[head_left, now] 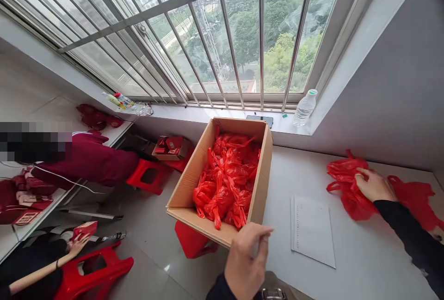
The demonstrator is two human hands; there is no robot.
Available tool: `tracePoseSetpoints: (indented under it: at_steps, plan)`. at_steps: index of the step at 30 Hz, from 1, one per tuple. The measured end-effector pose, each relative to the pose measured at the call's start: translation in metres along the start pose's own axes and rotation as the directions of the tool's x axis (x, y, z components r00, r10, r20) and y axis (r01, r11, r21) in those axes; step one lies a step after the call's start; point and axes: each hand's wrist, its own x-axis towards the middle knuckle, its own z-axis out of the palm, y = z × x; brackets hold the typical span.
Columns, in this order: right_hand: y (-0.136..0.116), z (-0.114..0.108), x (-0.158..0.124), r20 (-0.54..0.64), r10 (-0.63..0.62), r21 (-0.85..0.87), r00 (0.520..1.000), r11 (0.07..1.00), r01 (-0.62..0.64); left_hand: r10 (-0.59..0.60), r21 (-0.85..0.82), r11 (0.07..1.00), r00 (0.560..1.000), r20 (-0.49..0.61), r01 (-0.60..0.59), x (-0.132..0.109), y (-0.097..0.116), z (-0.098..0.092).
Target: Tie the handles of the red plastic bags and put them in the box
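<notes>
My left hand hovers in front of the near edge of a cardboard box, its fingers loosely bent and apart with nothing visible between them. Several knotted red plastic bags fill the box; what they contain is hidden. Over on the right side of the white table, my right hand has its fingers closed on a crumpled red plastic bag. A second, flatter red bag lies beside my right wrist, partly behind the sleeve.
A white paper sheet lies on the table. On the windowsill are a water bottle and a phone. Red stools stand on the floor at left, near a co-worker in maroon and another person's hand.
</notes>
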Motion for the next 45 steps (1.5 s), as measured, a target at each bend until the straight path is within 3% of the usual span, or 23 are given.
tracePoseSetpoints:
  at_steps: [3,5,7,10,13,19,25,31,34,38,41,45]
  plan:
    - [-0.033,-0.027,-0.051,0.045,0.077,-0.031,0.996,0.997,-0.076,0.105,-0.131,0.988,0.981,0.161,-0.084,0.013,0.004,0.057]
    - [-0.064,-0.04,-0.096,0.057,0.155,0.022,0.986,0.987,-0.156,0.097,-0.194,0.98,0.97,0.222,-0.053,0.023,-0.004,0.094]
    - [-0.096,-0.045,-0.143,0.058,0.151,0.098,0.987,0.983,-0.156,0.063,-0.21,0.978,0.973,0.223,-0.016,0.032,-0.017,0.127]
    - [-0.134,-0.036,-0.201,0.087,0.136,0.241,0.987,0.958,-0.153,0.087,-0.157,0.986,0.97,0.228,-0.051,0.041,-0.039,0.166]
    - [-0.147,-0.015,-0.237,0.194,0.169,0.37,0.966,0.9,-0.232,0.064,-0.129,0.991,0.955,0.291,-0.027,0.043,-0.066,0.19]
    - [-0.118,0.01,-0.277,0.252,0.255,0.352,0.934,0.875,-0.333,-0.023,-0.123,0.989,0.895,0.446,0.087,0.037,-0.119,0.204]
    - [-0.073,0.023,-0.277,0.253,0.246,0.225,0.936,0.926,-0.304,-0.076,-0.149,0.972,0.844,0.53,0.181,0.035,-0.135,0.221]
    - [-0.027,0.018,-0.267,0.218,0.304,0.142,0.927,0.93,-0.338,-0.236,0.004,0.966,0.873,0.427,0.26,0.047,-0.157,0.226]
    - [-0.014,0.013,-0.263,0.249,0.283,0.122,0.926,0.939,-0.32,-0.257,0.07,0.966,0.89,0.378,0.249,0.048,-0.156,0.224]
    - [-0.016,0.016,-0.255,0.332,0.221,0.127,0.917,0.953,-0.275,-0.152,0.118,0.986,0.922,0.355,0.117,0.048,-0.131,0.223]
    - [-0.023,0.023,-0.249,0.388,0.203,0.133,0.899,0.953,-0.273,-0.083,0.166,0.986,0.903,0.421,0.013,0.054,-0.117,0.227]
    - [-0.032,0.036,-0.246,0.441,0.189,0.144,0.877,0.95,-0.277,-0.092,0.227,0.973,0.861,0.501,-0.028,0.061,-0.118,0.234]
